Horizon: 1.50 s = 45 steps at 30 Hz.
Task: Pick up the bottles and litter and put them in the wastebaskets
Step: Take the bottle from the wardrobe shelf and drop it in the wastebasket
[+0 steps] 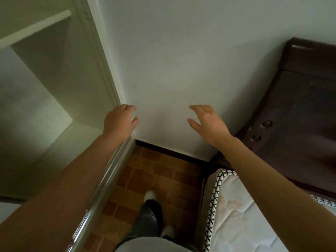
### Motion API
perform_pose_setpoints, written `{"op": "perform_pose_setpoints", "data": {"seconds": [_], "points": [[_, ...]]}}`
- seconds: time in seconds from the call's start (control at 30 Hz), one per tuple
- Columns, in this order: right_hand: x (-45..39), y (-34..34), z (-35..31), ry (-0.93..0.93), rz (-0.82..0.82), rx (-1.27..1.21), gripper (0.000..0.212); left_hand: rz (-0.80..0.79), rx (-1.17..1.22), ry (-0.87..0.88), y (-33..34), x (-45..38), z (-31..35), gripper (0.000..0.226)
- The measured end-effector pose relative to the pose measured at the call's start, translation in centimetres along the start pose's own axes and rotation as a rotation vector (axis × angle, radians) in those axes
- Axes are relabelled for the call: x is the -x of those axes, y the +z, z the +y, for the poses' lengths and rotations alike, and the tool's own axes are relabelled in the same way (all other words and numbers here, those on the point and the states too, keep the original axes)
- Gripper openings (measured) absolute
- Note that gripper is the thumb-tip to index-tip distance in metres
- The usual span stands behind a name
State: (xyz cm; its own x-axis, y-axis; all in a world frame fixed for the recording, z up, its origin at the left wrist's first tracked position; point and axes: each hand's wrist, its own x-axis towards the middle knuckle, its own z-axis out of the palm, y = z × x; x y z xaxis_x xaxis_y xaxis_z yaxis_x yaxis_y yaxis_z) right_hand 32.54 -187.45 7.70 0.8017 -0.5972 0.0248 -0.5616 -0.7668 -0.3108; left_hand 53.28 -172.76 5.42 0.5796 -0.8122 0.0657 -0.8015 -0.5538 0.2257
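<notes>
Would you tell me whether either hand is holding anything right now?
Nothing is held: the left hand and right hand are both empty, fingers loosely spread before the wall.

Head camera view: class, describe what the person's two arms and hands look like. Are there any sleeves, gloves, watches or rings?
Both forearms are bare up to the picture's edge, with no sleeves showing. The left hand and right hand wear no gloves, and no watch, bracelet or ring shows on what is visible. The fingernails look short and unpainted.
</notes>
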Motion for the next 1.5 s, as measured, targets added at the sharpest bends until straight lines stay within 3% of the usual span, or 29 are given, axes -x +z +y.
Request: {"op": "perform_pose_setpoints", "data": {"seconds": [0.67,0.83,1.17,1.5], "points": [[-23.6,2.5,-4.2,-0.362,-0.044,-0.046,0.048,0.086,0.008,-0.316,-1.0,-13.7,-8.8,0.038],[-26.6,2.3,-6.9,-0.513,-0.072,-0.1,0.049,0.107,0.001,-0.454,-2.1,-13.0,-10.5,0.042],[-29.0,-0.5,-13.7,-0.873,-0.134,-0.18,0.048,0.324,-0.085,-0.704,-7.4,-8.5,-10.2,0.042],[-27.8,-2.6,-20.3,-1.151,-0.089,-0.244,0.049,0.462,-0.226,-0.932,-12.4,-1.6,-9.3,0.041]]}}
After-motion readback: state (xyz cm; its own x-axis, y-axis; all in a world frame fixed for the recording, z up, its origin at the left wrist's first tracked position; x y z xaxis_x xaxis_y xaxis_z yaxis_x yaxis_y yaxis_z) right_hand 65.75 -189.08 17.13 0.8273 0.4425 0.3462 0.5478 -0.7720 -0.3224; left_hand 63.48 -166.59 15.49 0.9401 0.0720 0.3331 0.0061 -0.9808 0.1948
